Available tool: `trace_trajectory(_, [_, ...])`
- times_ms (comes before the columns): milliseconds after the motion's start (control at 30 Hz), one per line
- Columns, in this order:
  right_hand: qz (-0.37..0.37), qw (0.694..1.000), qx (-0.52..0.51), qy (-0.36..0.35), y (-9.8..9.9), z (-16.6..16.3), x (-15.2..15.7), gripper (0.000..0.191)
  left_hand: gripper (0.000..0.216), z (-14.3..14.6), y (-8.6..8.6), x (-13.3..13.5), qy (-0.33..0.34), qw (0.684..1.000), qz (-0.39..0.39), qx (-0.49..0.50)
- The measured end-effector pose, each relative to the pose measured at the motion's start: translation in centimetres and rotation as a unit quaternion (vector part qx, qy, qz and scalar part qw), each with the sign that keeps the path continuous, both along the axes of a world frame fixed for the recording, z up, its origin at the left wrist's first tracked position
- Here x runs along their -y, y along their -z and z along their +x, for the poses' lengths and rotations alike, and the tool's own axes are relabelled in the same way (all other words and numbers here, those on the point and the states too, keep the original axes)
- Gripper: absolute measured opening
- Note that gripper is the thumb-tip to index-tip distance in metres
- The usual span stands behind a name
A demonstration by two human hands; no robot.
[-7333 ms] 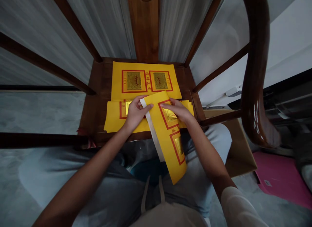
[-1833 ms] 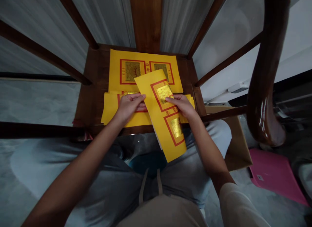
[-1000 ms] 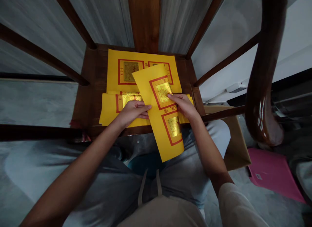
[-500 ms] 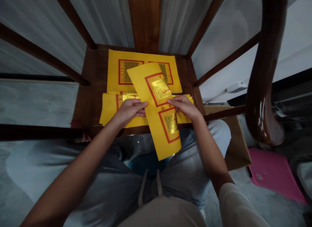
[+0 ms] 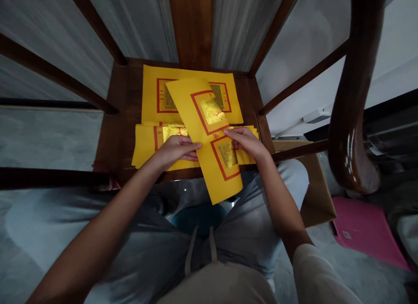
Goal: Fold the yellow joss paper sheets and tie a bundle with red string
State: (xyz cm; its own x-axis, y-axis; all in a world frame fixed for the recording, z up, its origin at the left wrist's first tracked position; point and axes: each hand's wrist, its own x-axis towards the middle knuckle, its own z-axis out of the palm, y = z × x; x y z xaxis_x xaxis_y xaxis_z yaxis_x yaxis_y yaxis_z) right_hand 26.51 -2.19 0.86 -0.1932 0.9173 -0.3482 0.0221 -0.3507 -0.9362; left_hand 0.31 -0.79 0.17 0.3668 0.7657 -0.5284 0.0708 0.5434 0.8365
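Observation:
Between my hands hangs a sheet of yellow joss paper (image 5: 204,151), tilted, with red frames and shiny gold foil panels printed on it. My left hand (image 5: 179,150) pinches its left edge between thumb and fingers. On the opposite edge, my right hand (image 5: 244,140) grips it with the thumb on the front face. Behind it lies a flat stack of yellow joss paper (image 5: 192,73) with two red-framed panels. Nearer me, partly covered by my hands and the held sheet, rests a pile of folded joss paper (image 5: 143,143).
The papers lie on the seat of a dark wooden chair (image 5: 112,134), with slatted sides and a curved armrest (image 5: 354,99) at right. An open cardboard box (image 5: 318,186) and a pink plastic piece (image 5: 365,234) are on the floor. Something round and teal (image 5: 199,219) sits below, between my knees.
The held sheet has shifted slightly up and left, and its lower end has risen. My left hand has moved a little lower along its edge; both hands keep hold.

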Motion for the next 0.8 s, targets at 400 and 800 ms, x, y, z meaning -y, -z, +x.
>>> trace_trajectory(400, [-0.025,0.999,0.018,-0.013,0.23,0.19,0.05,0.043,0.042,0.02,-0.43,0.13,0.035,0.999,-0.030,-0.010])
trace_trajectory(800, [-0.074,0.994,0.008,-0.081,0.00,0.79,0.07,0.045,0.051,-0.39,0.00,-0.13,-0.009,1.000,-0.008,-0.003])
